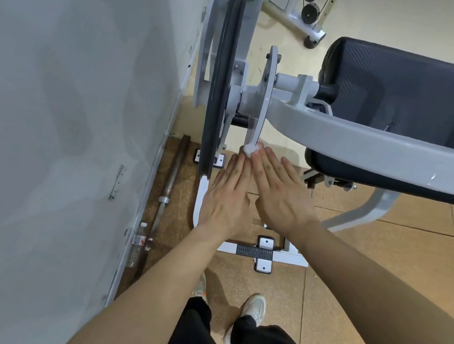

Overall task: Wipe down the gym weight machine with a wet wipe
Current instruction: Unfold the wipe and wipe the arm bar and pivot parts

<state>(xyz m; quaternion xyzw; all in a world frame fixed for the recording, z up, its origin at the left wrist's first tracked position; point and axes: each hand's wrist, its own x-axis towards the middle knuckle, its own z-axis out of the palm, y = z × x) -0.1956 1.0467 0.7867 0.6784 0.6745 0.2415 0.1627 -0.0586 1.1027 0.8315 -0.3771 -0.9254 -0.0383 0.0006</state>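
Left hand (pixel 224 198) and right hand (pixel 282 193), fingers straight, press bunched wipe (pixel 251 149) against lower end of upright plate (pixel 266 94).

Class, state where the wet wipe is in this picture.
Head view, just left of centre: the wet wipe is bunched at the lower tip of the grey curved plate, left hand and right hand touching it.

Head-worn view, looking steeply down, close above floor (pixel 356 255)
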